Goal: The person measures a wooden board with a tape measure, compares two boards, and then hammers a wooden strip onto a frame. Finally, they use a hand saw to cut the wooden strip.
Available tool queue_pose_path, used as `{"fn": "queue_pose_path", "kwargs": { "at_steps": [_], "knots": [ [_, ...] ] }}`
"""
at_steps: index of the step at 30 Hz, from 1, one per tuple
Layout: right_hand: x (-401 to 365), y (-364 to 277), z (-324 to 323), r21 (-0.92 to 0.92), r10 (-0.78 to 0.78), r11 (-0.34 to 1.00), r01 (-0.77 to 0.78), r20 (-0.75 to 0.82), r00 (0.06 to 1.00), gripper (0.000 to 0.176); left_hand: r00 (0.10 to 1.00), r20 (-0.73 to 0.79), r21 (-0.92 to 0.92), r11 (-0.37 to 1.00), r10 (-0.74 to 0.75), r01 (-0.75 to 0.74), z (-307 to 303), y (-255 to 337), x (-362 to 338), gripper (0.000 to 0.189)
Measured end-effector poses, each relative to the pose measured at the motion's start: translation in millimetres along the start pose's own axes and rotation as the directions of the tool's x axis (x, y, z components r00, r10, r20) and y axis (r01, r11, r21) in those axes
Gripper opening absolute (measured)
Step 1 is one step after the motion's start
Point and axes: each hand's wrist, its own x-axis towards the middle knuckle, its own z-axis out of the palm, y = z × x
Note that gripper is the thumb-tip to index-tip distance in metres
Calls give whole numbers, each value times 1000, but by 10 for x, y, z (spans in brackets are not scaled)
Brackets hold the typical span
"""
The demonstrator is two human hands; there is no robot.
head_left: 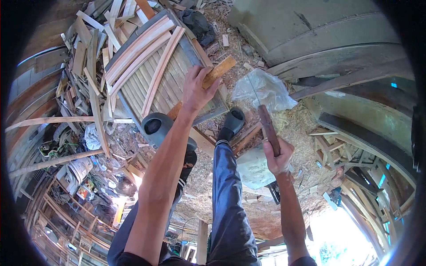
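Observation:
My left hand (197,90) is wrapped round a short wooden board (225,68), whose bright end sticks out past the fingers and whose other end shows below the wrist. In my right hand (280,156) is a tool with a dark wooden handle (268,126); a thin blade, seen edge-on, runs from it up and left. The tool and the board are apart. Under the left hand lies a slatted wooden panel (173,84) with curved wooden strips (162,73) across it. My dark clogs (234,119) are at the panel's near edge.
A heap of wood offcuts (91,53) fills the upper left. Clear plastic sheeting (264,88) lies near the blade. Large curved boards (368,146) line the right side. Sawdust and scraps cover the ground (310,190). A dark bag (197,26) lies beyond the panel.

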Motion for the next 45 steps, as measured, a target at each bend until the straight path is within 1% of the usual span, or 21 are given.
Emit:
{"fn": "queue_pose_path", "kwargs": {
  "at_steps": [1, 5, 11, 14, 17, 20, 22, 23, 25, 26, 28, 29, 31, 32, 34, 35, 37, 41, 43, 44, 45],
  "knots": [
    [50, -9, 32, -34, -49, 998, 49, 9, 999, 26, 999, 29, 35, 999, -19, 18, -18, 16, 12, 35],
    [262, -31, 190, -25, -38, 999, 38, 3, 999, 28, 998, 53, 16, 1000, 17, -18, -26, 82, 9, 35],
    [368, 26, 381, 49, 46, 998, -47, 26, 999, 27, 997, 35, -25, 998, 64, -63, 10, 45, -28, 31],
    [341, 116, 386, 63, 61, 996, -59, -29, 998, 29, 998, 30, -15, 998, 60, -60, -18, 39, -4, 31],
    [318, 107, 322, 93, 52, 995, -46, -69, 996, 34, 1000, -2, 57, 998, 19, -19, -15, 1, 27, 32],
    [313, 161, 292, 60, 14, 998, -10, -68, 998, 33, 996, 55, 102, 992, 67, -73, -51, 33, 52, 33],
    [295, 224, 311, -14, -69, 998, 68, -116, 991, 33, 968, 223, 83, 987, 117, -138, -108, 176, -43, 32],
    [273, 235, 329, -7, -66, 998, 65, -115, 991, 33, 967, 228, 88, 986, 115, -138, -75, 200, -85, 32],
    [269, 206, 340, 21, -50, 998, 54, -158, 986, 31, 961, 169, 78, 969, 218, -234, 17, 236, -156, 32],
    [274, 223, 344, 19, -51, 998, 55, -159, 986, 31, 961, 167, 76, 969, 219, -234, 36, 203, -158, 32],
    [256, 280, 358, -30, -82, 996, 78, -139, 987, 29, 982, 151, 106, 986, 110, -127, 23, 186, -86, 31],
    [254, 303, 366, -33, -80, 997, 76, -139, 987, 29, 982, 152, 103, 987, 109, -126, 17, 172, -51, 31],
    [277, 331, 423, -7, -38, 999, 37, -115, 993, 28, 982, 158, 152, 985, -101, 77, -50, 121, 53, 32],
    [284, 327, 444, -2, -36, 999, 36, -113, 993, 28, 982, 160, 157, 985, -103, 77, -100, 75, 105, 32],
    [327, 299, 443, -32, -31, 999, 28, -92, 995, 29, 997, 10, 188, 979, -82, 79, -152, -60, 208, 31],
    [348, 301, 448, -36, -30, 999, 27, -94, 995, 29, 997, 11, 183, 980, -82, 78, -165, -125, 255, 31],
    [376, 292, 469, -21, -181, 983, 180, -99, 978, 31, 988, -3, 161, 975, -154, 152, -200, -205, 326, 25],
    [361, 177, 454, 19, -151, 988, 152, -67, 986, 30, 984, 25, 167, 972, -174, 168, -237, -193, 315, 27],
    [367, 128, 448, 30, -113, 993, 117, -101, 988, 36, 978, 61, 39, 979, -202, 200, -182, -219, 303, 32],
    [370, 118, 441, 24, -117, 992, 120, -104, 988, 36, 979, 58, 33, 980, -198, 196, -165, -247, 303, 32],
    [367, 115, 440, 26, -108, 993, 112, -107, 988, 37, 930, 124, -109, 927, -345, 359, -195, -219, 332, 33]
  ]
}}
